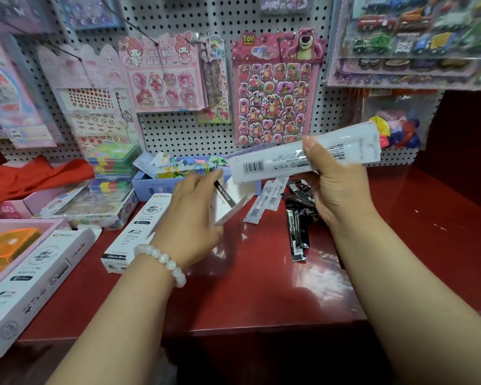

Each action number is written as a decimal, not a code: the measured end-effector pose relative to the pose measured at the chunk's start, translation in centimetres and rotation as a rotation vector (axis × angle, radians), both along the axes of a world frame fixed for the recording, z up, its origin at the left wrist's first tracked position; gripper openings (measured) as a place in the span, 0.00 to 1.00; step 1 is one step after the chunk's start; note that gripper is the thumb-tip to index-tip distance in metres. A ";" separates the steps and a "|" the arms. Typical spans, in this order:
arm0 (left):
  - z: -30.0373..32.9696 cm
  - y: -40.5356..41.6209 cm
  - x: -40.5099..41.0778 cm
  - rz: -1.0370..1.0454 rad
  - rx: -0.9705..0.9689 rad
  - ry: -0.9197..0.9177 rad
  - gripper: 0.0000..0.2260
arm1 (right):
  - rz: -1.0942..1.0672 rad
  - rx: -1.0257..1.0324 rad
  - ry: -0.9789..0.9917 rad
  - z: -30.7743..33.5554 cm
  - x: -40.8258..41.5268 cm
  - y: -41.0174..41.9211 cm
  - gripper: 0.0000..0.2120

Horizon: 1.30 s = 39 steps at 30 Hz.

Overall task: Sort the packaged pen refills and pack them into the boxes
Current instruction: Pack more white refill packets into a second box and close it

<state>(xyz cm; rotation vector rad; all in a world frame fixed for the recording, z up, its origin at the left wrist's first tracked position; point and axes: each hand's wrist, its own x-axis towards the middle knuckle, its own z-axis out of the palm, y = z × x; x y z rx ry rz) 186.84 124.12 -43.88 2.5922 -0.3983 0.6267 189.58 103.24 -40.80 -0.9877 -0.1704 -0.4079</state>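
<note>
Right hand gripping a white refill bundle at mid-length, held aloft toward 1 o'clock, barcoded end aimed at 9 o'clock. Left hand curled round an open box, flaps splayed at 12 o'clock. Likely to snag on a flap if pushed in crooked; may fan apart under a slack grip. Loose white refills and black refills lying on the table between the hands, easily mixed. Spare boxes at 9 o'clock.
</note>
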 end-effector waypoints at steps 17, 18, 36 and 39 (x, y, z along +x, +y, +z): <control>-0.3 -0.6 -1.5 -0.016 -0.143 -0.399 0.40 | -0.175 -0.508 -0.437 2.2 -5.2 -0.1 0.10; -0.4 -0.7 -1.4 -0.022 -0.146 -0.432 0.40 | -0.163 -0.504 -0.471 2.3 -5.4 0.1 0.10; -1.3 -0.1 -0.4 0.054 -0.305 -0.476 0.42 | -0.160 -0.791 -0.596 0.1 -5.2 2.0 0.05; -1.4 -0.1 -0.5 -0.015 -0.277 -0.499 0.42 | -0.041 -0.568 -0.325 1.2 -5.0 1.6 0.06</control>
